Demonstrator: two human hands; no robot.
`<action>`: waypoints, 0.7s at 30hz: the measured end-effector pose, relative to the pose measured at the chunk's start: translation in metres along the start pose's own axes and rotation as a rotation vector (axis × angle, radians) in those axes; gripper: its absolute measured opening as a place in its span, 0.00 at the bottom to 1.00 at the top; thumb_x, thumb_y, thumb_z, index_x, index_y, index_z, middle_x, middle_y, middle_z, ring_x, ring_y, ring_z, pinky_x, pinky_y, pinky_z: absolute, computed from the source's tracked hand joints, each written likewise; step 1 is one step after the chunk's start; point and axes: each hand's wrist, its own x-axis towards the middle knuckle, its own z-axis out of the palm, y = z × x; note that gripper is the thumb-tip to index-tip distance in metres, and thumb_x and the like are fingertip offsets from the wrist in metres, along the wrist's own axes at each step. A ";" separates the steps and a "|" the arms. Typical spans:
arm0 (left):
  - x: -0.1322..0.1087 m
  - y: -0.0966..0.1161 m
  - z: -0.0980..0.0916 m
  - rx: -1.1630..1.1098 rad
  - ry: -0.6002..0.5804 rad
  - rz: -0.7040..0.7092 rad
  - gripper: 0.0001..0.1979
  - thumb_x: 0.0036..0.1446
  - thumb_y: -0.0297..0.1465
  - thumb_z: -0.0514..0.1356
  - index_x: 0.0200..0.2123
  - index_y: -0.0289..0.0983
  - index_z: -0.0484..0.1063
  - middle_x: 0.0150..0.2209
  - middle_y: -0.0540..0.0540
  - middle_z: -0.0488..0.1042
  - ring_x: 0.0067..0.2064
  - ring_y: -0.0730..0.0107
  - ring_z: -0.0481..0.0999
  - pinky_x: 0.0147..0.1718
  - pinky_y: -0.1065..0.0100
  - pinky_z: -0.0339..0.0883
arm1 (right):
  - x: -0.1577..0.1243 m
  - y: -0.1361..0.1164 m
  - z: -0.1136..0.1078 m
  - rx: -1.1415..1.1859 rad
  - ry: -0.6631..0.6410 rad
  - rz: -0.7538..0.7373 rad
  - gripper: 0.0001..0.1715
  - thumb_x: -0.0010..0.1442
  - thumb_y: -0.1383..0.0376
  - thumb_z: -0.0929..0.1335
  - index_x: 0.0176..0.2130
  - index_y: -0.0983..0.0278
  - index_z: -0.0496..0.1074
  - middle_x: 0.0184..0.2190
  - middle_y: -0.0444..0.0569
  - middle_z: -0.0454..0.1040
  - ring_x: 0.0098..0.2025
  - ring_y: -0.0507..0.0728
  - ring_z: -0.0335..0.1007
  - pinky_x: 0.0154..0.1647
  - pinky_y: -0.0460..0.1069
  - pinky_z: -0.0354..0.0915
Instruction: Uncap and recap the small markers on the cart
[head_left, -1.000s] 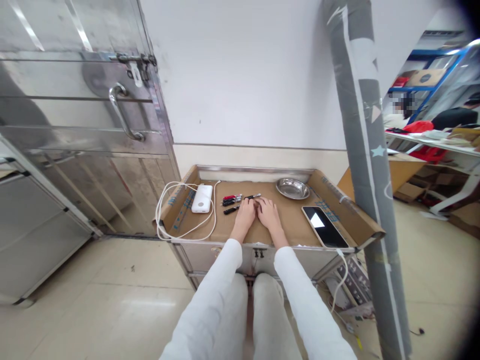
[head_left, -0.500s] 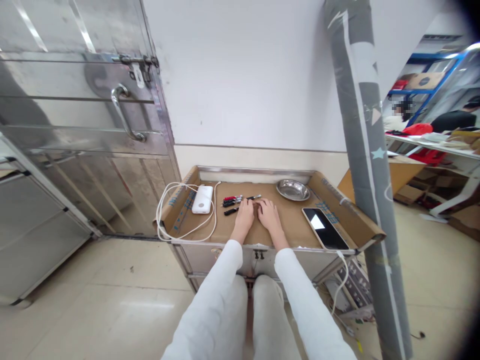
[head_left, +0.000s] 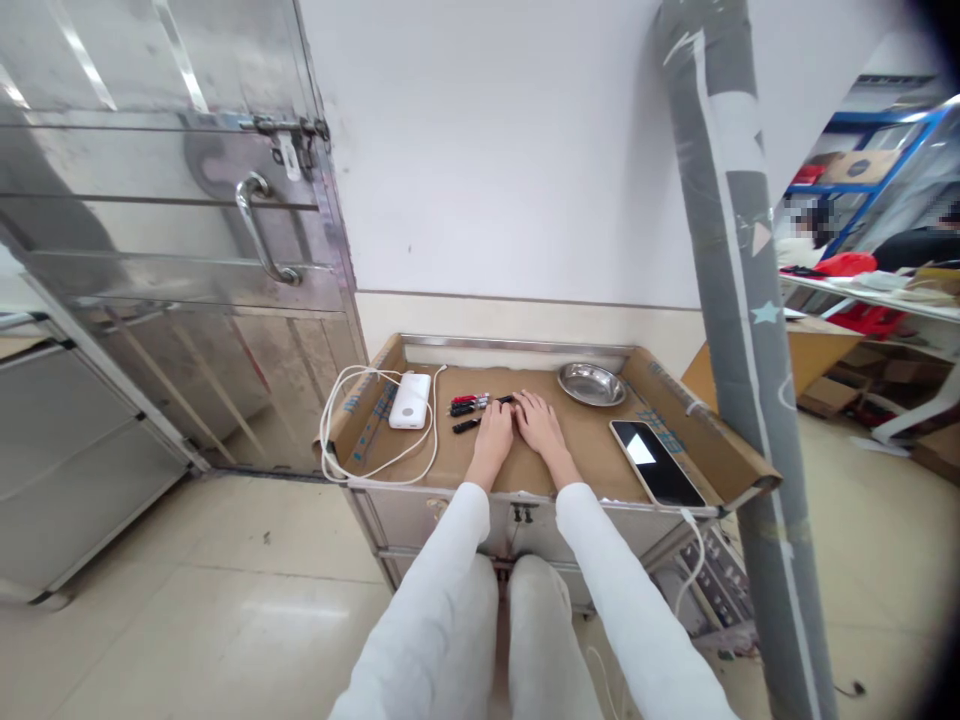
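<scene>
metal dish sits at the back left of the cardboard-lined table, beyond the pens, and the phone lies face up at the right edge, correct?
Not quite. The head view shows the metal dish at the back right, beyond the right hand. The phone does lie face up at the right edge.

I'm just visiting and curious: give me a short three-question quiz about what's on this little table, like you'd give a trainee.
1. True or false: the steel dish holds pens.
2. Which lies nearest the left hand: A) power bank, B) pens, C) phone?
3. What covers the table top?

Key: 1. False, it holds nothing visible. 2. B. 3. Brown cardboard, on which both the left and the right hand rest.
</scene>
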 end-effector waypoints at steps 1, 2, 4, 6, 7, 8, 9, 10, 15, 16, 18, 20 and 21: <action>0.000 0.000 0.001 0.005 -0.001 -0.001 0.13 0.61 0.20 0.45 0.43 0.33 0.65 0.42 0.39 0.69 0.49 0.60 0.68 0.52 0.56 0.62 | 0.001 0.000 0.000 0.003 0.015 -0.001 0.23 0.66 0.64 0.53 0.56 0.61 0.63 0.59 0.52 0.64 0.59 0.57 0.56 0.57 0.54 0.53; 0.000 0.000 0.001 0.012 -0.004 0.001 0.13 0.61 0.20 0.45 0.43 0.33 0.65 0.42 0.39 0.69 0.49 0.60 0.68 0.52 0.56 0.62 | 0.001 -0.001 -0.001 0.002 0.029 -0.002 0.22 0.66 0.64 0.53 0.55 0.62 0.65 0.57 0.53 0.66 0.57 0.57 0.58 0.56 0.53 0.54; 0.000 -0.001 0.002 0.023 -0.008 0.001 0.13 0.60 0.20 0.45 0.43 0.33 0.66 0.42 0.39 0.69 0.49 0.60 0.68 0.52 0.56 0.62 | 0.002 -0.002 -0.003 -0.014 0.048 0.002 0.21 0.66 0.63 0.54 0.51 0.64 0.67 0.52 0.54 0.69 0.53 0.57 0.61 0.53 0.51 0.55; 0.000 -0.001 0.003 0.036 -0.008 -0.002 0.13 0.60 0.19 0.45 0.43 0.32 0.66 0.42 0.39 0.69 0.49 0.60 0.68 0.51 0.57 0.62 | 0.004 -0.002 -0.005 -0.030 0.065 0.000 0.20 0.66 0.63 0.54 0.49 0.65 0.68 0.50 0.55 0.70 0.52 0.57 0.61 0.52 0.51 0.55; 0.000 0.000 0.003 0.044 -0.007 -0.003 0.13 0.60 0.19 0.45 0.43 0.32 0.66 0.42 0.39 0.69 0.49 0.60 0.68 0.51 0.57 0.62 | 0.005 -0.002 -0.005 -0.031 0.075 -0.006 0.21 0.67 0.63 0.54 0.50 0.65 0.68 0.51 0.55 0.70 0.53 0.57 0.61 0.53 0.51 0.54; 0.000 0.000 0.003 0.054 -0.008 -0.002 0.14 0.61 0.20 0.45 0.44 0.32 0.65 0.42 0.38 0.69 0.49 0.59 0.68 0.51 0.57 0.62 | 0.006 -0.002 -0.004 -0.028 0.080 -0.018 0.22 0.67 0.62 0.53 0.51 0.64 0.67 0.52 0.55 0.69 0.54 0.57 0.60 0.54 0.51 0.54; 0.000 0.001 0.002 0.065 -0.009 0.002 0.14 0.61 0.20 0.45 0.45 0.31 0.65 0.43 0.38 0.69 0.49 0.59 0.68 0.51 0.58 0.62 | 0.008 -0.001 -0.003 -0.022 0.078 -0.034 0.22 0.67 0.62 0.53 0.52 0.64 0.67 0.54 0.54 0.68 0.56 0.57 0.59 0.55 0.51 0.53; 0.000 0.001 0.001 0.074 -0.009 0.008 0.14 0.61 0.20 0.45 0.46 0.30 0.65 0.43 0.38 0.69 0.49 0.59 0.68 0.51 0.58 0.62 | 0.010 0.001 -0.002 -0.016 0.067 -0.054 0.23 0.68 0.62 0.52 0.53 0.64 0.66 0.56 0.54 0.66 0.57 0.57 0.58 0.56 0.52 0.52; 0.001 0.003 -0.001 0.113 -0.009 0.010 0.16 0.62 0.21 0.44 0.50 0.29 0.63 0.42 0.37 0.70 0.46 0.59 0.69 0.49 0.58 0.63 | 0.018 0.007 0.007 -0.036 -0.036 -0.135 0.24 0.68 0.64 0.51 0.57 0.63 0.64 0.59 0.52 0.64 0.60 0.56 0.56 0.56 0.53 0.53; 0.001 0.003 -0.001 0.124 -0.011 0.011 0.16 0.62 0.21 0.45 0.51 0.28 0.63 0.43 0.37 0.70 0.46 0.59 0.69 0.49 0.58 0.63 | 0.019 0.007 0.008 -0.047 -0.044 -0.142 0.24 0.68 0.64 0.52 0.57 0.63 0.64 0.58 0.53 0.65 0.59 0.56 0.56 0.56 0.53 0.54; 0.002 0.003 0.000 0.147 -0.019 0.020 0.16 0.62 0.21 0.45 0.51 0.27 0.63 0.43 0.36 0.70 0.47 0.58 0.69 0.49 0.58 0.63 | 0.019 0.007 0.007 -0.068 -0.044 -0.147 0.23 0.67 0.65 0.53 0.54 0.64 0.66 0.56 0.54 0.67 0.58 0.57 0.57 0.54 0.53 0.54; 0.002 0.003 0.001 0.163 -0.032 0.028 0.16 0.62 0.21 0.45 0.51 0.27 0.63 0.43 0.36 0.70 0.47 0.58 0.68 0.49 0.58 0.62 | 0.018 0.006 0.006 -0.080 -0.031 -0.131 0.21 0.67 0.65 0.53 0.50 0.64 0.69 0.53 0.54 0.70 0.55 0.58 0.60 0.52 0.52 0.55; 0.002 0.003 0.001 0.169 -0.039 0.030 0.16 0.61 0.21 0.45 0.50 0.28 0.64 0.43 0.36 0.70 0.47 0.58 0.68 0.49 0.58 0.62 | 0.018 0.005 0.005 -0.081 -0.022 -0.117 0.21 0.67 0.64 0.54 0.48 0.64 0.70 0.50 0.54 0.71 0.53 0.58 0.61 0.50 0.52 0.55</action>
